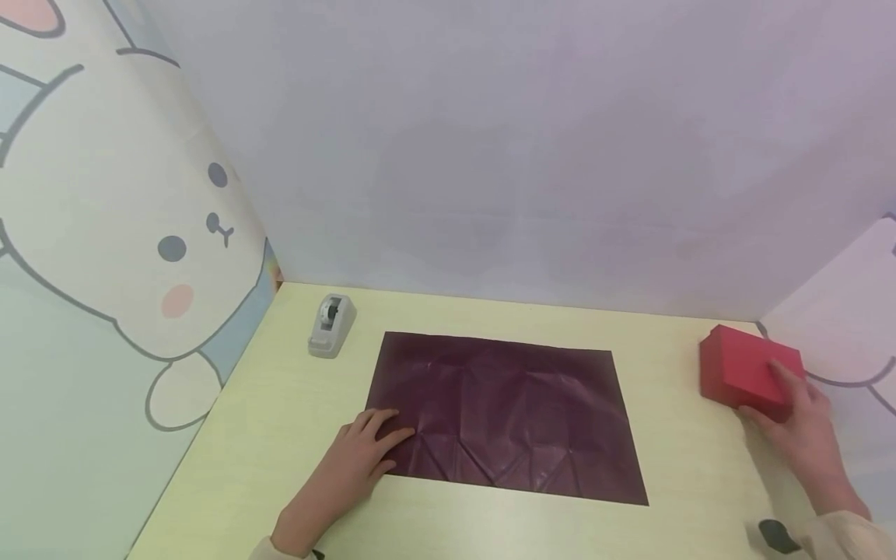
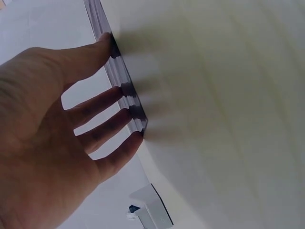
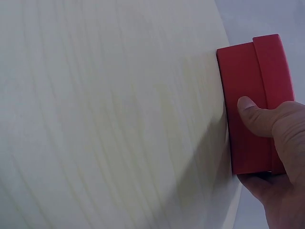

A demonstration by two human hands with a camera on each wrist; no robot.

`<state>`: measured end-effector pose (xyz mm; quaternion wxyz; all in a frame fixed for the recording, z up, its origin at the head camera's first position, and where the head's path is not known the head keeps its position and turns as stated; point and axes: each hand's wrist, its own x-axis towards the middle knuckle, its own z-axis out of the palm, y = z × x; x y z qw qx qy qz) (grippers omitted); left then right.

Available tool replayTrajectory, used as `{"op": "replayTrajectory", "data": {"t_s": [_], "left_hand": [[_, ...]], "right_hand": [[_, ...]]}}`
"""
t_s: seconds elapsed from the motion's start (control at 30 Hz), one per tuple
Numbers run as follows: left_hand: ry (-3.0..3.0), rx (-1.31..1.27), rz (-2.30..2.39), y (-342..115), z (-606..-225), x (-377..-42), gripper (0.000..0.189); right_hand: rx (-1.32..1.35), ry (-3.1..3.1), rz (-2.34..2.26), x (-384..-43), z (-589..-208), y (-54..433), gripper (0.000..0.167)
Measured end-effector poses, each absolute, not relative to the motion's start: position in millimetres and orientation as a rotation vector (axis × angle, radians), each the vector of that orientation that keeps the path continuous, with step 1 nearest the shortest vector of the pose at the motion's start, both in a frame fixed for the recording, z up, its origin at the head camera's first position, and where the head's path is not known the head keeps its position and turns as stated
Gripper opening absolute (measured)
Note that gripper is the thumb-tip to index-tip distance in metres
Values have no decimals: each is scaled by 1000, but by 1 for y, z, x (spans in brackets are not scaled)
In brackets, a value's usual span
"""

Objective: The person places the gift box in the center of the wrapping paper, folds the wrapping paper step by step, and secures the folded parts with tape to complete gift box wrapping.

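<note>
A dark purple sheet of paper (image 1: pixel 511 412) with fold creases lies flat on the table. On its lower left corner rests my left hand (image 1: pixel 367 449), fingers spread. The left wrist view shows that hand's fingertips touching the sheet's edge (image 2: pixel 125 76). At the table's right side my right hand (image 1: pixel 803 426) grips a closed red box (image 1: pixel 752 365). In the right wrist view, the thumb presses one side of the box (image 3: pixel 245 138), while the other fingers are mostly hidden behind and under it.
A grey tape dispenser (image 1: pixel 341 320) stands at the back left of the pale wooden table (image 1: pixel 280 435). Behind the table rises a plain light wall (image 1: pixel 490 194). A wall with a cartoon animal print (image 1: pixel 126 187) borders the left side.
</note>
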<state>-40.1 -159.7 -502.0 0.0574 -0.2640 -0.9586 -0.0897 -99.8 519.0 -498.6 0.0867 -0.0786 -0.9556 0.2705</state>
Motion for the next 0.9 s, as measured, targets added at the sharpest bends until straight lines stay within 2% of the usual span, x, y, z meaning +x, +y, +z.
{"op": "replayTrajectory", "data": {"t_s": [0.33,0.9], "left_hand": [[-2897,-803,-269,-161,-503,-40,49],[-2910,-803,-280,-161,-500,-40,49]], "right_hand": [[-252,-2726,772,-98,-507,512,97],[-334,-2764,797,-84,-489,472,93]]}}
